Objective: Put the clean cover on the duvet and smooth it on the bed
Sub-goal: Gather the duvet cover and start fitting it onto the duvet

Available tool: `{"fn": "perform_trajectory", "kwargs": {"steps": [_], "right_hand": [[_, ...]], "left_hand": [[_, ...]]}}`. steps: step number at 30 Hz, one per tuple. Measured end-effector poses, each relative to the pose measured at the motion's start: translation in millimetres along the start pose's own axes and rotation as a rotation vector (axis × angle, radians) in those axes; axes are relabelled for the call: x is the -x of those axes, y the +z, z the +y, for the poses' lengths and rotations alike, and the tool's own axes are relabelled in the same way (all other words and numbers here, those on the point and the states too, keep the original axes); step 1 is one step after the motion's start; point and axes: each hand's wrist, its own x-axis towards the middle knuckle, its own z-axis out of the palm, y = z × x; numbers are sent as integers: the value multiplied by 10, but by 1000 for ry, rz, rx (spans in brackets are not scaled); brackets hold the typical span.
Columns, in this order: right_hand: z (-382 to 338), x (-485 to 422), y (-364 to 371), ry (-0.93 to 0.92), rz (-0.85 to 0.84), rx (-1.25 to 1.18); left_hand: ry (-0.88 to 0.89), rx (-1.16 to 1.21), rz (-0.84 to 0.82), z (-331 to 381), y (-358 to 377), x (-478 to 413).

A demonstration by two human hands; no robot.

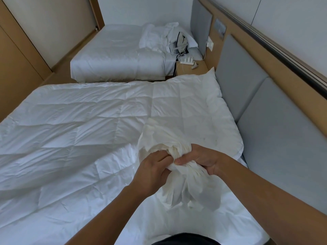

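Observation:
A white quilted duvet (pixel 88 124) lies spread flat over the near bed (pixel 203 230), reaching up to the grey headboard. Above its right part I hold a bunched, cream-white cover (pixel 166 138). My left hand (pixel 152 171) grips the gathered cloth from the left. My right hand (pixel 200 159) grips it from the right, thumb across the bunch. A crumpled tail of the cover (pixel 191 191) hangs down below both hands onto the bare sheet.
A second bed (pixel 115 55) stands further back, with rumpled white linen (pixel 159 38) and a bag with cables at its head. Between the beds is a wooden nightstand (pixel 192 67) with chargers. Grey padded headboard panels (pixel 256 110) run along the right; wooden wardrobe doors (pixel 16 55) at left.

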Motion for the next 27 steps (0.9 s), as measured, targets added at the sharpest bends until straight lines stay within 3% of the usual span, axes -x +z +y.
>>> {"fn": "perform_trajectory", "kwargs": {"steps": [4,7,11,14,17,21,25,27], "right_hand": [[-61,-68,-51,35,27,50],[-241,-139,-242,121,-25,216],[-708,-337,-449,266,90,726],[-859,-653,-369,119,285,1160],[-841,-910,-177,-27,282,1114],[-821,-541,-464,140,287,966],[-249,-56,-915,201,203,646],[60,-121,-833,168,311,626]], "left_hand": [[99,-28,-32,-59,-82,-1],[135,-11,-71,8,-160,-37],[255,69,-143,278,-284,-106],[316,134,-175,421,-342,-163],[242,176,-116,293,-391,-290],[68,176,-35,-93,-472,-304],[-27,203,50,-286,-473,-285],[-43,209,54,-321,-447,-318]]}}
